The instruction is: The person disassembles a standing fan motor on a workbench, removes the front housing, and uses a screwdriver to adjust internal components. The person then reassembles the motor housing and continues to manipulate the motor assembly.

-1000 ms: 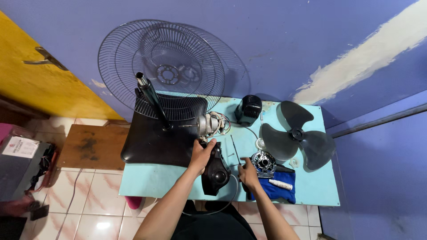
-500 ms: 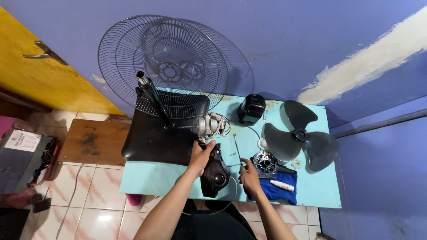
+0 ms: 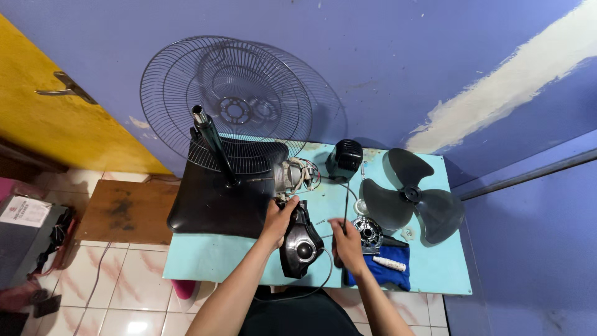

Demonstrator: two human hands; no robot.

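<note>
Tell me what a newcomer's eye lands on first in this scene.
First the big round wire fan guards leaning on the blue wall behind the light blue table. Next the dark three-blade fan blade lying at the table's right. Then, at the near edge, the left hand on a black fan housing and the right hand holding a thin black rod.

At the lower middle of the frame, a black fan motor housing [image 3: 301, 244] is gripped at its upper edge by the left hand [image 3: 278, 219], on a light blue surface [image 3: 211, 258]. A thin black rod [image 3: 345, 208] is held upright by the right hand [image 3: 348, 247]. A dark fan blade [image 3: 410, 196] is seen at right, a wire grille [image 3: 233, 99] against the wall at upper left, and a black base [image 3: 214, 202] beneath it.
</note>
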